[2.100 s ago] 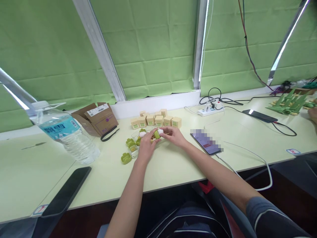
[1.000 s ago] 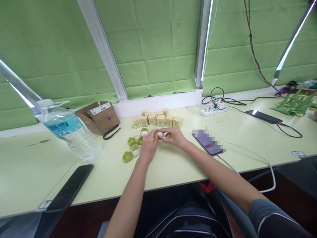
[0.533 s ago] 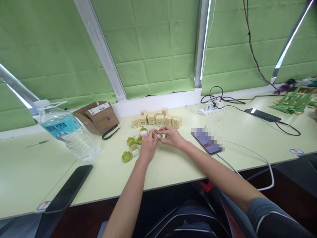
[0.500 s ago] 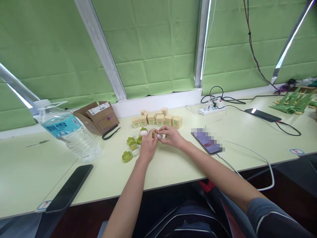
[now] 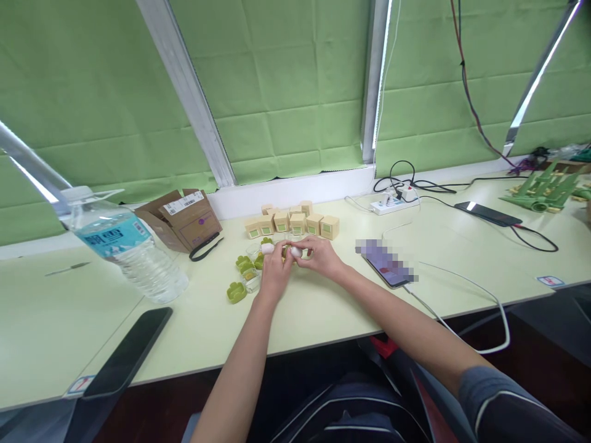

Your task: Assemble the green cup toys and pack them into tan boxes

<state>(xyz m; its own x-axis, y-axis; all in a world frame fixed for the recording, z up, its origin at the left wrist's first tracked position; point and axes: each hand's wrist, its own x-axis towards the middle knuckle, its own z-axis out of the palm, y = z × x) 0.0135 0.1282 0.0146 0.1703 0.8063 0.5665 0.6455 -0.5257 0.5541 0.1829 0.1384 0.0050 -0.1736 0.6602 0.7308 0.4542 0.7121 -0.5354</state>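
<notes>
My left hand [image 5: 276, 269] and my right hand [image 5: 319, 255] meet over the table, fingers closed around a small white rounded piece [image 5: 296, 251] with a bit of green beside it. Fingers cover much of it, so its exact kind is unclear. Left of my hands lie several green flower-shaped cups [image 5: 236, 292] and small clear containers [image 5: 252, 282], one with something yellow inside. Another white rounded piece [image 5: 267, 248] sits just beyond my left fingers. Behind them stand several small tan boxes [image 5: 329, 227] with green-framed windows.
A large water bottle [image 5: 129, 246], an open cardboard box [image 5: 182, 221] and a black phone [image 5: 132, 351] are on the left. To the right are a lit phone [image 5: 390, 271] on a white cable, a power strip [image 5: 394, 205], another phone [image 5: 488, 214] and green plastic parts [image 5: 540, 194].
Both hands stay together at nearly the same spot, and the white piece between the fingers has turned slightly. The whole view has shifted a little.
</notes>
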